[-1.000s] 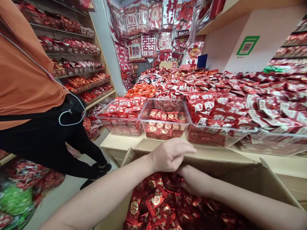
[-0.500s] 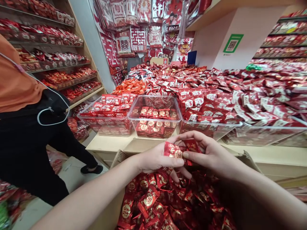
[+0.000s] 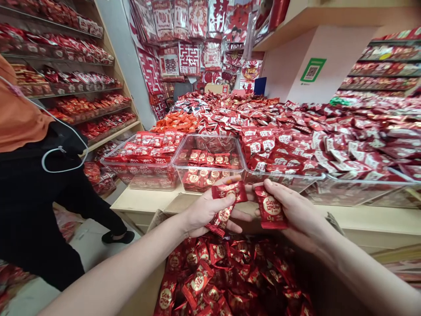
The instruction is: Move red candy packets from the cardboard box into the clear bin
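Note:
Two red wrapped candies with gold print [image 3: 230,191] are held in my left hand [image 3: 205,210], one crossing over the other under the thumb. My right hand [image 3: 296,210] grips a single red candy [image 3: 271,208] between thumb and fingers. The fingertips of both hands are close together. Below them, an open cardboard box [image 3: 184,202] holds a heap of the same red candies [image 3: 197,281]. Just beyond the hands, a clear bin [image 3: 243,151] contains similar candies in rows.
More clear bins [image 3: 115,163] line the pale counter [image 3: 131,198], with piles of red packets behind. A person in an orange top [image 3: 21,109] stands at the left beside stocked shelves [image 3: 66,92]. A white panel bears a green-framed code [image 3: 313,70].
My hands have moved slightly apart, and the candy in my right hand now hangs separate from those in my left. The view has shifted a little, and the bins appear slightly further left.

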`<state>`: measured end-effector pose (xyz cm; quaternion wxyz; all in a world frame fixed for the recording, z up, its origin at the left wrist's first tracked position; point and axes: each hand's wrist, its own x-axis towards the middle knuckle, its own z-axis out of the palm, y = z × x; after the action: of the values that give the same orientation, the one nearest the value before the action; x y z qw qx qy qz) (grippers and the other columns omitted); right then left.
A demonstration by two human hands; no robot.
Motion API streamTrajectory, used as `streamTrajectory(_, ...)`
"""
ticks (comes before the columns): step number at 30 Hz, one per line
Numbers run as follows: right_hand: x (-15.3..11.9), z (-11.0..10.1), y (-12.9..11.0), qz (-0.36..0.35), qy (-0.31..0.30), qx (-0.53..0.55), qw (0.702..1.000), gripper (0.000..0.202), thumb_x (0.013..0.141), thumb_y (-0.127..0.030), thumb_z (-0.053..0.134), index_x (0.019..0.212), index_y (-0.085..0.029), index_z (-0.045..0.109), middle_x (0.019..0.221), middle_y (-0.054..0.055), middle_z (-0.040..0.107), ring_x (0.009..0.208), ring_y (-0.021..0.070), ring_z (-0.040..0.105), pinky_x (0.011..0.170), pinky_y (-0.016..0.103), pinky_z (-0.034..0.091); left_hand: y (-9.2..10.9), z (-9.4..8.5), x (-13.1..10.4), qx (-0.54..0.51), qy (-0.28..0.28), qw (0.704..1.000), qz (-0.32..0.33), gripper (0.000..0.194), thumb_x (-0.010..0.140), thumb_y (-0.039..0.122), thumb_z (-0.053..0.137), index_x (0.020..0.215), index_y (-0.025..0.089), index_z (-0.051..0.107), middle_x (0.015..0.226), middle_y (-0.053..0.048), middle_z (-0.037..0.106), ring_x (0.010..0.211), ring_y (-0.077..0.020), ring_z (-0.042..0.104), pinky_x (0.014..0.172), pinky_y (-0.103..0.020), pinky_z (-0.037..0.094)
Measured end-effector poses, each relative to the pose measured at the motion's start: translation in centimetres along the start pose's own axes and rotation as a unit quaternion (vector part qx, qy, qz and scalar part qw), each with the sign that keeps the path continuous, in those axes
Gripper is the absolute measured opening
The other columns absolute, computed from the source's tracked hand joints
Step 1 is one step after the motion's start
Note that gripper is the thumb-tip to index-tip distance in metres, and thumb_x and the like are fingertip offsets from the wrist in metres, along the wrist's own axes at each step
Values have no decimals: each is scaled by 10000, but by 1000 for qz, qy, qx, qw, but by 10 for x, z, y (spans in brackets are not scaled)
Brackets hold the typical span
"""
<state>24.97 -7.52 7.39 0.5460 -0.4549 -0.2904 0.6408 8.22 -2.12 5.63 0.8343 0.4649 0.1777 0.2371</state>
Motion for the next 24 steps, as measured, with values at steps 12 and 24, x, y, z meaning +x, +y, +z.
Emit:
streamTrajectory(12, 3, -2, 13, -50, -41, -181, 981, 385, 733, -374, 559, 1076, -200, 546, 887, 58, 644, 757, 183, 596, 661, 307, 484, -22, 19, 3, 120, 121, 985, 21, 387, 634, 203, 632, 828, 202, 297, 566, 62, 523, 450, -76, 522, 436, -187, 430)
streamTrajectory(24, -8, -28, -13, -85, -151, -546, 820, 160, 725, -346, 561, 806, -211, 590, 721, 1, 606, 648, 134, 555, 584, 210, 461, -30, 20, -6, 218, 85, 971, 56, 256, 595, 103, 574, 779, 167, 409, 610, 52, 445, 504, -41, 374, 477, -169, 313)
